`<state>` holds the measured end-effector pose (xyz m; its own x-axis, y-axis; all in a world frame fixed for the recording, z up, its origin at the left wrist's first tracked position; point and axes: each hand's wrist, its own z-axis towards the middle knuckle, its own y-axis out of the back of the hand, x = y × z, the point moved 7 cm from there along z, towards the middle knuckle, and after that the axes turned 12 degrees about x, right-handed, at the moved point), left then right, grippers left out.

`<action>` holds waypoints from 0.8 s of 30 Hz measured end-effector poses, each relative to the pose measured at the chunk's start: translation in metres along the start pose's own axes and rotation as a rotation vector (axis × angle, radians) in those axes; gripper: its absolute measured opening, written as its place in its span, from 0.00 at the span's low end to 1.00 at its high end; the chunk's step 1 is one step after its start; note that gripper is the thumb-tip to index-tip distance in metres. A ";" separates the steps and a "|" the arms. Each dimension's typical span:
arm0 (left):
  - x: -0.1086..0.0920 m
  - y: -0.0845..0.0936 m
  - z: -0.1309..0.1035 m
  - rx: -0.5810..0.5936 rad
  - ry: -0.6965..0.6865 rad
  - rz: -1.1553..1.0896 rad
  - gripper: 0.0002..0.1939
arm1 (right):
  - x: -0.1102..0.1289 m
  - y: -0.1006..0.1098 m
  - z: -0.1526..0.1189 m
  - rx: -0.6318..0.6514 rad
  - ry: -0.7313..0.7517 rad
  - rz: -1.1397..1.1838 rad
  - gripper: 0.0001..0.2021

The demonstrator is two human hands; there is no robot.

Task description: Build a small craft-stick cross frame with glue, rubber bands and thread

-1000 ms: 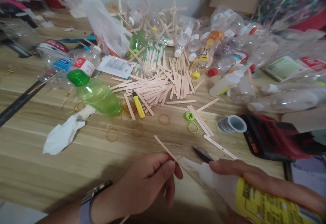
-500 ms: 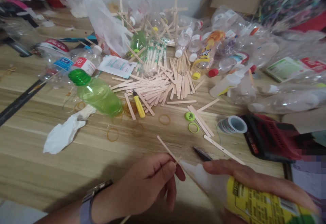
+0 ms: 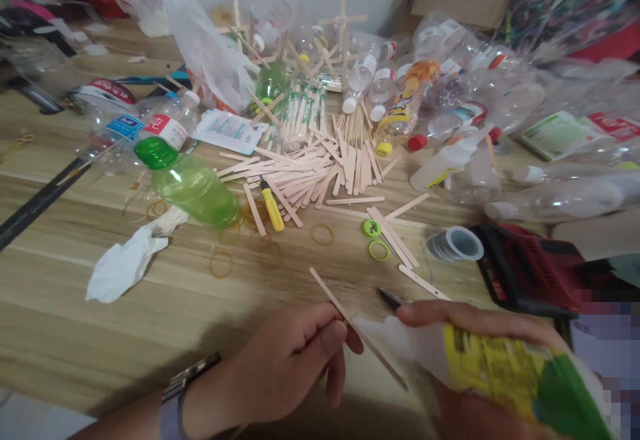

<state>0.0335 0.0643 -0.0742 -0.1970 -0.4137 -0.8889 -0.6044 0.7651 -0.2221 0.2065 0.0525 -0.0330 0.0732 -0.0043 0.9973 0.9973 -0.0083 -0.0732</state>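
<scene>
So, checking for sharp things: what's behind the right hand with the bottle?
Beyond the right hand: a dark pointed tip and a loose wooden stick. The hand covers the rest, so what the tip belongs to is hidden.

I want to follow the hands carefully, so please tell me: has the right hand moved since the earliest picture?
Yes. Against the unmoved green bottle cap, the right hand has shifted slightly to the left.

this looks like a craft workspace, its wooden table strewn with sticks, plastic bottles and rubber bands.

Slanted wooden stick — yellow-labelled bottle just beside
</scene>
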 end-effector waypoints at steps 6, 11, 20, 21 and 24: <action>0.000 0.008 0.004 -0.059 -0.030 -0.234 0.20 | -0.017 -0.005 0.014 0.005 -0.123 0.373 0.13; -0.003 0.011 0.001 -0.111 -0.021 -0.350 0.23 | -0.028 -0.011 0.010 -0.037 -0.232 0.487 0.15; -0.009 0.011 -0.005 -0.153 0.036 -0.154 0.10 | -0.019 -0.024 0.005 -0.171 -0.274 0.392 0.20; -0.011 0.010 -0.006 -0.152 0.042 -0.113 0.10 | -0.021 -0.023 0.005 -0.152 -0.273 0.392 0.19; -0.017 0.010 -0.011 -0.150 0.044 0.003 0.15 | -0.024 -0.023 0.007 -0.034 -0.269 0.416 0.14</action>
<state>0.0221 0.0733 -0.0566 -0.2309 -0.4355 -0.8700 -0.7119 0.6852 -0.1540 0.1816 0.0600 -0.0556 0.4687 0.2440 0.8490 0.8827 -0.0928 -0.4607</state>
